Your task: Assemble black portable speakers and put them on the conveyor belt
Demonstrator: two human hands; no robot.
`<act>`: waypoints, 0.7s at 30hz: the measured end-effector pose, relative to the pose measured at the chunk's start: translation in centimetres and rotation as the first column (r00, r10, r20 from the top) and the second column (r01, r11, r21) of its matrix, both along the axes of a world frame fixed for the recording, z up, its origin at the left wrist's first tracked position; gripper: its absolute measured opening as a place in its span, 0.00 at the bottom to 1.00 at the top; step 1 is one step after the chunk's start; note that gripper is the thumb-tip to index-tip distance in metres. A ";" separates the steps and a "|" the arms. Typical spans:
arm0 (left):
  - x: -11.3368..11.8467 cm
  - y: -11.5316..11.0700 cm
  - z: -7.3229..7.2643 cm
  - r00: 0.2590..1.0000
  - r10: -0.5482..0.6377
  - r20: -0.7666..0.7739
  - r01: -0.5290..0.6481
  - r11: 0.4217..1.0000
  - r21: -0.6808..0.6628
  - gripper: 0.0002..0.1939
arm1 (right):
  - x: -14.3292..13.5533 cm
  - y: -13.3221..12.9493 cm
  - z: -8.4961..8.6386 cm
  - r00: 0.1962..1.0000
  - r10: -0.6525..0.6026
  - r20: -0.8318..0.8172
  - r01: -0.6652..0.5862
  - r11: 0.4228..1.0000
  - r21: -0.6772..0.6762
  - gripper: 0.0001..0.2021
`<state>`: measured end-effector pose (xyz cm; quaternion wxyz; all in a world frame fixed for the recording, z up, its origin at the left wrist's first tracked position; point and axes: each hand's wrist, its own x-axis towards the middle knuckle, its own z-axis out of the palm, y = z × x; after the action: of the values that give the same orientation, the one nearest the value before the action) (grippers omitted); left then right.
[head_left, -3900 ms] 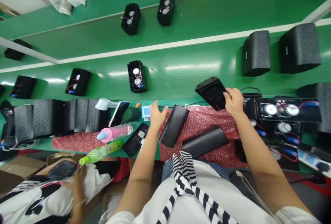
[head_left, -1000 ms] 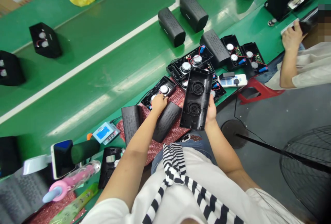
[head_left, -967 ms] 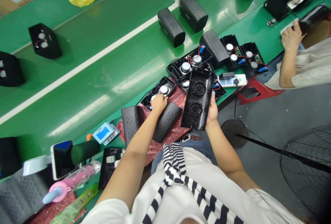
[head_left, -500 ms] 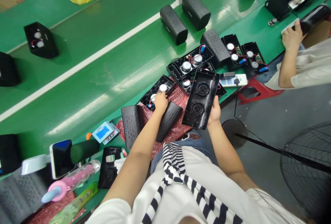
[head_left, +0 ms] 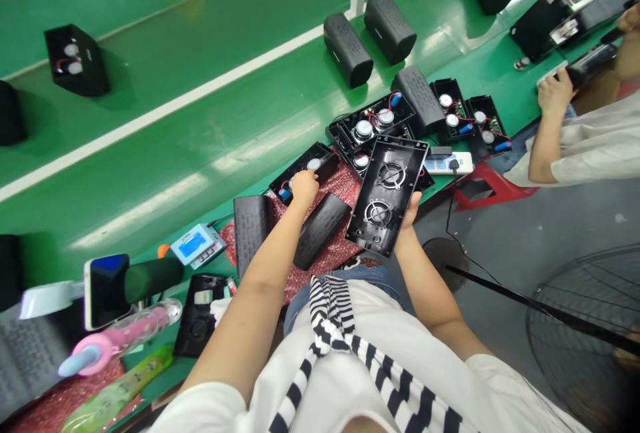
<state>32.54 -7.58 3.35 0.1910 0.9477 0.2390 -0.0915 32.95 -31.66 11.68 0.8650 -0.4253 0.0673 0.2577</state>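
My left hand (head_left: 305, 188) is closed over the near side of an open black speaker housing (head_left: 327, 161), its fingertips partly hidden. Silver round drivers and a blue cylindrical cell show inside that housing. In my right hand (head_left: 412, 211) is an empty black speaker shell (head_left: 371, 183), held at its right edge, hollow side up, with two round grilles. Most of that hand's fingers are behind the shell. Behind the shell lie stacked speaker halves (head_left: 370, 123) with drivers and red wires. Two textured black covers (head_left: 323, 231) (head_left: 253, 226) rest on red bubble wrap (head_left: 347, 243) by my left forearm.
Left on the bench are a blue-screen meter (head_left: 197, 245), a phone (head_left: 106, 291) and a pink bottle-like item (head_left: 135, 333). Finished-looking speakers (head_left: 347, 49) stand on the green surface ahead. A co-worker's hand (head_left: 555, 93), red stool (head_left: 493, 186) and fan (head_left: 590, 313) are at right.
The view has shifted slightly. My right hand has turned the shell so that its inside faces up more and its grilles look brighter. My left hand stays at the housing, which looks more tilted.
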 end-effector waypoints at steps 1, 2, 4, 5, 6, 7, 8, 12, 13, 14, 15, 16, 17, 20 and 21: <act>-0.1 0.0 0.0 1.000 -0.003 0.012 0.003 1.000 -0.019 0.16 | 0.2 0.1 -0.1 0.999 0.042 0.007 -0.042 0.999 0.000 0.38; -0.2 -0.1 0.0 1.000 -0.011 0.025 0.012 0.999 -0.043 0.16 | 0.4 0.4 -0.1 0.995 0.096 0.006 -0.096 0.995 0.004 0.39; -0.9 -0.4 -0.1 0.998 -0.033 0.055 0.039 0.994 -0.103 0.15 | 1.0 1.1 0.1 0.977 0.214 -0.005 -0.214 0.977 0.026 0.38; -1.4 -0.7 0.0 0.996 -0.043 0.075 0.053 0.989 -0.135 0.16 | 1.3 1.6 0.2 0.961 0.275 -0.018 -0.274 0.961 0.045 0.36; -2.1 -0.9 0.1 0.993 -0.050 0.103 0.067 0.984 -0.166 0.18 | 1.6 2.2 0.4 0.943 0.332 -0.041 -0.329 0.942 0.068 0.34; -3.1 -1.1 0.2 0.989 -0.053 0.135 0.079 0.978 -0.193 0.19 | 1.8 3.0 0.7 0.922 0.379 -0.074 -0.373 0.924 0.090 0.31; -4.2 -1.4 0.4 0.985 -0.054 0.166 0.089 0.974 -0.210 0.20 | 1.9 3.9 0.9 0.903 0.413 -0.119 -0.402 0.909 0.106 0.29; -10.3 -2.3 1.6 0.898 0.118 0.423 0.044 0.934 -0.354 0.27 | 1.5 8.8 1.5 0.877 0.311 -0.367 -0.333 0.943 0.004 0.19; -11.6 -2.5 1.9 0.846 0.208 0.491 0.023 0.906 -0.424 0.32 | 1.2 10.1 1.5 0.872 0.256 -0.418 -0.305 0.951 -0.055 0.18; -12.7 -2.8 2.0 0.789 0.304 0.534 0.002 0.867 -0.498 0.38 | 0.8 11.4 1.4 0.863 0.213 -0.459 -0.294 0.949 -0.112 0.18; -13.4 -3.0 2.1 0.736 0.400 0.546 -0.028 0.824 -0.566 0.42 | 0.5 12.6 1.2 0.851 0.187 -0.490 -0.299 0.940 -0.162 0.18; -13.6 -3.0 2.0 0.697 0.486 0.528 -0.076 0.781 -0.620 0.43 | 0.2 13.7 1.0 0.838 0.175 -0.517 -0.321 0.924 -0.207 0.19; -13.5 -2.9 1.9 0.660 0.566 0.495 -0.139 0.738 -0.660 0.40 | 0.0 14.6 0.8 0.825 0.173 -0.538 -0.354 0.900 -0.253 0.19; -11.7 -1.4 0.8 0.563 0.743 0.363 -0.369 0.618 -0.694 0.29 | -0.2 16.1 -0.2 0.805 0.204 -0.557 -0.479 0.778 -0.407 0.22; -11.0 -0.7 0.3 0.551 0.773 0.313 -0.433 0.586 -0.685 0.28 | -0.1 16.3 -0.5 0.802 0.222 -0.555 -0.516 0.725 -0.456 0.24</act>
<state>21.57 -8.33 3.66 0.5290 0.6809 0.4576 0.2169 32.86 -15.37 11.14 0.5761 -0.6010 0.2588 0.4898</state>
